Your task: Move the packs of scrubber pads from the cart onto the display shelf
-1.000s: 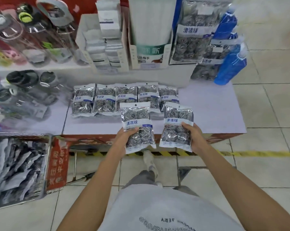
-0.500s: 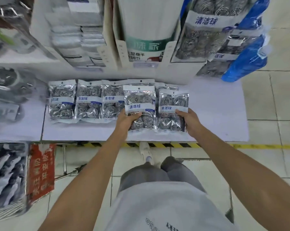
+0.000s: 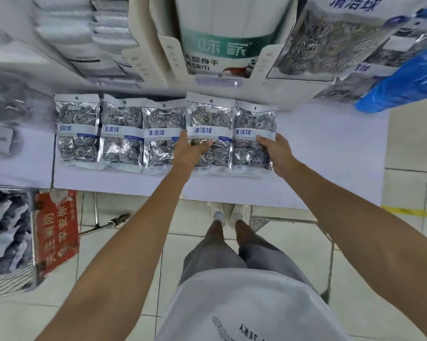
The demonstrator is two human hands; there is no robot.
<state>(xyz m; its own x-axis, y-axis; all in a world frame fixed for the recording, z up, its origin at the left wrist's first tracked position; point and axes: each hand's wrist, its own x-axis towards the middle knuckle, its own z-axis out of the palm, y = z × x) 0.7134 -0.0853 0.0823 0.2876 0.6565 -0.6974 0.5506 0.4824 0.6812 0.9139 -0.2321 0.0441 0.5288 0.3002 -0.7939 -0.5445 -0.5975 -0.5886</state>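
A row of silver scrubber pad packs lies on the white display shelf (image 3: 330, 153). My left hand (image 3: 191, 150) grips one pack (image 3: 210, 119) at its lower left, resting on top of the row. My right hand (image 3: 277, 153) holds the rightmost pack (image 3: 254, 124) at its right edge, flat on the row's end. Three more packs lie to the left: one (image 3: 77, 129), another (image 3: 122, 134) and a third (image 3: 164, 134). The cart (image 3: 8, 242) with more packs shows at the lower left, blurred.
Boxes of cloths (image 3: 217, 38) and larger scrubber bags (image 3: 330, 43) stand behind the row. A blue bag (image 3: 404, 87) hangs at the far right. A red sign (image 3: 56, 230) hangs on the cart. A metal frame (image 3: 293, 220) stands by my feet on the tiled floor.
Both hands moved forward from the shelf's front edge and brought their two packs down onto the right end of the row. The camera leaned closer over the shelf.
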